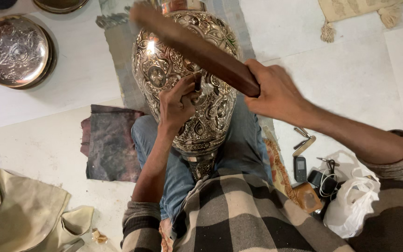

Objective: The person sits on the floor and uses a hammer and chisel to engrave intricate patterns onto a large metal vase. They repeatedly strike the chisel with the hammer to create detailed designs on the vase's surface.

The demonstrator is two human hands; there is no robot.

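A large engraved metal vase (173,60) lies across my lap, its neck pointing away from me. My left hand (177,103) pinches a small dark chisel (197,83) upright against the vase's patterned side. My right hand (272,92) grips the lower end of a long brown wooden stick (197,46), which slants up to the left above the chisel and looks blurred at its far end.
Engraved round metal plates (12,50) sit on the white floor at the upper left. A dark cloth (113,142) lies left of my knee, a beige bag (22,214) at lower left. A small phone (300,168), cables and a white plastic bag (350,203) lie at right.
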